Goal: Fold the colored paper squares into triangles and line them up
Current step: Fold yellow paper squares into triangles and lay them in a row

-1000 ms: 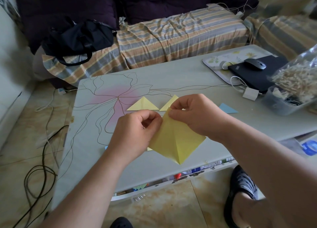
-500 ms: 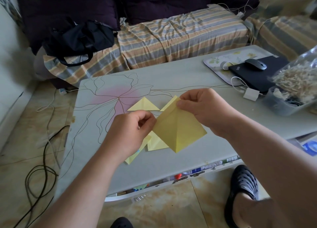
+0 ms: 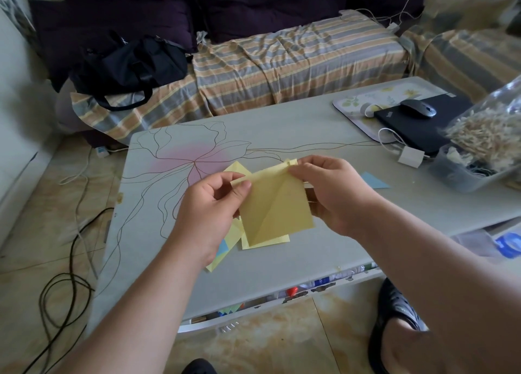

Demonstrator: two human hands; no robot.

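Striped sofa: orange and grey cloth on the sofa [image 3: 296, 63], at the far side behind everything.
Counter: grey counter [image 3: 282, 128] with a pink flower drawing on its left part.
Black bag: sits on the sofa [image 3: 127, 63], far left.
Tray: flowery tray [image 3: 363, 100] at the far right of the counter, with a black laptop [image 3: 417, 125] partly on it and a grey mouse [image 3: 418, 108] on top of the laptop.
Clear tub: plastic tub [image 3: 462, 173] at the right edge, near a white charger [image 3: 410, 157].
Left hand: the left hand [image 3: 211, 207] pinches the left top corner of the yellow paper [image 3: 276, 204] with thumb and fingers [image 3: 242, 187] curled on it.
Right hand: the right hand [image 3: 332, 190] pinches the right top corner of the same paper, fingers curled round its edge.
Yellow paper: held up in the air above the near middle of the counter, between both hands, with a slanted crease across it.
Loose squares: more yellow squares [image 3: 267, 239] lie flat on the counter just under the held paper.
Folded triangle: a yellow triangle [image 3: 238, 169] lies on the counter, just beyond the hands.
Blue triangle: a small blue triangle [image 3: 373, 180] lies to the right of the right hand.
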